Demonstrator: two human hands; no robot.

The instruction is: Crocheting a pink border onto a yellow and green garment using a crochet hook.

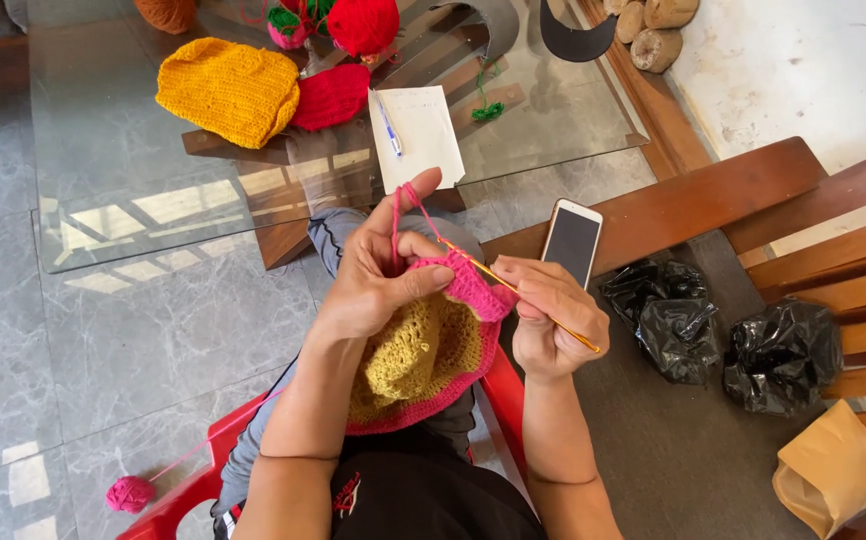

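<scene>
My left hand (383, 270) grips the rim of a crocheted piece (423, 355), mustard yellow inside with a pink border, resting on my lap. Pink yarn (399, 215) runs taut over my raised left index finger. My right hand (550, 318) holds a thin yellow crochet hook (513, 290), its tip poked into the pink edge near my left thumb. The yarn trails down to a small pink ball (130, 494) on the floor at lower left.
A glass table (133, 190) ahead carries a yellow knitted piece (228, 90), a red piece (331, 97), yarn balls (363, 24) and a paper with a pen (415, 133). A smartphone (572, 241), black plastic bags (723, 335) and a brown paper bag (831, 468) lie on the wooden bench at right.
</scene>
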